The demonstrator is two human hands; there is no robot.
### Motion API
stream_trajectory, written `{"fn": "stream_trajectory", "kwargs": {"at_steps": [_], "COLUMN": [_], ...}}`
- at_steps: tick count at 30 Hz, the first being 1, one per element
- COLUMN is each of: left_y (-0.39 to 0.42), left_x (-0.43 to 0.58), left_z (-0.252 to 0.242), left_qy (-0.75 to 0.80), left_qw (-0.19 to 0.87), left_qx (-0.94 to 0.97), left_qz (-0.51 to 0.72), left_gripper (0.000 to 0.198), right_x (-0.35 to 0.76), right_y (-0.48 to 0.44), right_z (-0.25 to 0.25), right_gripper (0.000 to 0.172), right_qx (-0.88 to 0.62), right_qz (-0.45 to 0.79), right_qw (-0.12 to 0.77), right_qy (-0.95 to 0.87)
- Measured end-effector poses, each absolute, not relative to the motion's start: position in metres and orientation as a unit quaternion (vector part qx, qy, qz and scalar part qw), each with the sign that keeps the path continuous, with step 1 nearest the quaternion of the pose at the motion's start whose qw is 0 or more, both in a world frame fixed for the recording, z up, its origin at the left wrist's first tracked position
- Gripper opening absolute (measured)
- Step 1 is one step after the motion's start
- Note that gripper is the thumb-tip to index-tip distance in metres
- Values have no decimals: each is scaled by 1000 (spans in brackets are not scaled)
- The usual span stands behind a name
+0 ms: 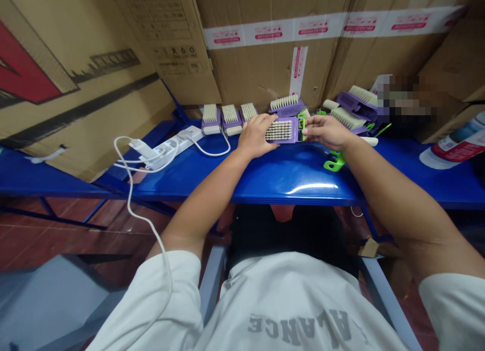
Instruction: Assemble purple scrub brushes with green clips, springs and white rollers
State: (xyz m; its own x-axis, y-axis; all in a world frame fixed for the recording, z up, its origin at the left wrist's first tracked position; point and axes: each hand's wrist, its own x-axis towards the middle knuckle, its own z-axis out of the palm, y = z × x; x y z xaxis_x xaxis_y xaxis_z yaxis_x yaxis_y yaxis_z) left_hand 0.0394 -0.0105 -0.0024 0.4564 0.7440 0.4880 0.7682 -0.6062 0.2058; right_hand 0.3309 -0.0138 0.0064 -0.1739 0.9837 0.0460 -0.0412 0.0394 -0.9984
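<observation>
A purple brush (282, 130) with pale bristles and a green end piece lies on the blue bench (265, 177). My left hand (256, 136) grips its left end with curled fingers. My right hand (326, 131) pinches the green piece at its right end. Three small brushes (230, 118) stand in a row just left of my hands. Another purple brush (286, 105) stands behind the held one.
A pile of purple brushes (354, 108) lies at the right rear, with a loose green clip (333, 162) near the bench's front. A white power strip (172, 145) with white cables sits left. Cardboard boxes (265, 48) wall the back. A bottle (454, 146) lies far right.
</observation>
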Motion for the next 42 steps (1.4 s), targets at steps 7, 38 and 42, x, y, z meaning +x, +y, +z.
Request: {"fn": "stream_trajectory", "kwargs": {"at_steps": [7, 38, 42], "left_y": [-9, -7, -6], "left_x": [39, 39, 39], "left_z": [-4, -3, -4], "left_qy": [-433, -424, -425], "left_qw": [14, 11, 11], "left_qx": [-856, -866, -865], "left_qz": [-283, -263, -266], "left_gripper": [88, 86, 88], "right_x": [331, 329, 330], "right_y": [-13, -15, -14], "right_z": [5, 6, 4], "right_gripper": [46, 49, 46], "right_qx": [-433, -431, -429], "right_qz": [530, 508, 500], "right_qw": [472, 480, 482], "right_qy": [-555, -571, -577]}}
